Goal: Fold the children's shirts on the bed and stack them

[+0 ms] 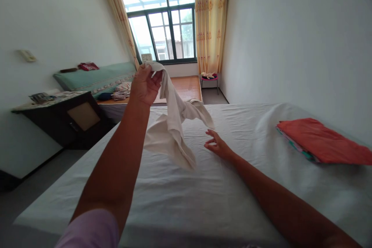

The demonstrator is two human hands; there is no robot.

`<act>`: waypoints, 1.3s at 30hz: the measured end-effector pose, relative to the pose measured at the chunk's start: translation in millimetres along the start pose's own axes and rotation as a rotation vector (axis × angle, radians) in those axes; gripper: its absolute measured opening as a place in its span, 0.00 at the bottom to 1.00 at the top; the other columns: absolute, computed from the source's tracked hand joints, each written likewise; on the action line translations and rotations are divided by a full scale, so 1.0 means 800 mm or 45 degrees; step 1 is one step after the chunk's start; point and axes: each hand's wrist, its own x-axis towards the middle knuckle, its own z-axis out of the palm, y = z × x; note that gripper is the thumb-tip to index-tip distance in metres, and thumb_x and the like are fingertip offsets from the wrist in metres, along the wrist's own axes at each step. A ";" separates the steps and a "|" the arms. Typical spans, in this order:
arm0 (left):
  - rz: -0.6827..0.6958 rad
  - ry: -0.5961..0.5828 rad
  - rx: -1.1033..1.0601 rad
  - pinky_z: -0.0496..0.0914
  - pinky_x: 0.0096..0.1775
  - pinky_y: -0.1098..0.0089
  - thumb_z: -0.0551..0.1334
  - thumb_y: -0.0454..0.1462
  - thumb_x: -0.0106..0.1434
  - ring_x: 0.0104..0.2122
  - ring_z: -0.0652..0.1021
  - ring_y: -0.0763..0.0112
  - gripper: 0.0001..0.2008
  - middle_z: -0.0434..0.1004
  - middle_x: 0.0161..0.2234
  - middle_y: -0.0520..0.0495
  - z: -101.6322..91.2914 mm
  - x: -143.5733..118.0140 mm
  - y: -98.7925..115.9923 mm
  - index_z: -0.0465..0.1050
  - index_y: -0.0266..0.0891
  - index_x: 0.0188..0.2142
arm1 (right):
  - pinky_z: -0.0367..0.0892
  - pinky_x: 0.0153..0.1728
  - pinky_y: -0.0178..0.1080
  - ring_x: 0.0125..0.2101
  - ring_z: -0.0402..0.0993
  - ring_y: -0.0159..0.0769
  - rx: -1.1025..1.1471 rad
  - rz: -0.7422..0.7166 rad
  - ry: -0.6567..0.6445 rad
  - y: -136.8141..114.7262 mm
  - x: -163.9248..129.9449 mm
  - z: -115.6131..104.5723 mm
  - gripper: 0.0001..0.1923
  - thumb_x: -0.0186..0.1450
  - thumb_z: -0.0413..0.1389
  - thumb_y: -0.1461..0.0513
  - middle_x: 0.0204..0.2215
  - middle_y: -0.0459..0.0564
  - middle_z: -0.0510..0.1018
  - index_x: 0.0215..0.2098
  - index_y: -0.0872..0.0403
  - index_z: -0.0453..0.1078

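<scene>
My left hand (145, 83) is raised over the bed, its fingers pinched on one end of a pale beige garment (174, 114). The cloth hangs down loosely in folds, and its lower part spreads near the white sheet (180, 197). What kind of garment it is, I cannot make out. Low over the sheet, my right hand (217, 145) has its fingers apart and holds nothing. Its fingertips are just below a dangling end of the cloth; whether they touch it, I cannot tell.
A folded pile with an orange-red cloth (325, 141) on top lies at the bed's right side. To the left stands a dark cabinet (72, 120). Beyond are a second bed with a woven mat (187, 87), a pink stool (209, 78) and a window (165, 35).
</scene>
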 end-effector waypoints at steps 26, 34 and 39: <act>-0.250 -0.177 -0.096 0.73 0.49 0.66 0.63 0.40 0.63 0.41 0.80 0.72 0.07 0.80 0.37 0.56 0.003 -0.142 0.026 0.65 0.43 0.36 | 0.65 0.52 0.47 0.54 0.67 0.45 -0.696 -0.251 -0.280 -0.102 -0.008 -0.040 0.28 0.60 0.58 0.50 0.54 0.56 0.72 0.55 0.53 0.66; 0.119 -0.081 -0.149 0.74 0.41 0.71 0.52 0.32 0.69 0.31 0.77 0.79 0.08 0.78 0.33 0.58 -0.039 -0.105 0.112 0.66 0.42 0.34 | 0.69 0.41 0.42 0.38 0.76 0.42 -0.769 -0.150 0.299 -0.076 -0.018 -0.101 0.13 0.63 0.50 0.61 0.35 0.49 0.80 0.42 0.52 0.74; 0.262 0.342 0.197 0.70 0.37 0.79 0.52 0.31 0.69 0.28 0.72 0.83 0.07 0.72 0.29 0.60 -0.071 -0.105 0.154 0.65 0.41 0.36 | 0.71 0.36 0.39 0.32 0.74 0.34 0.064 -0.590 0.860 -0.201 -0.016 -0.183 0.08 0.61 0.60 0.59 0.32 0.44 0.78 0.39 0.49 0.74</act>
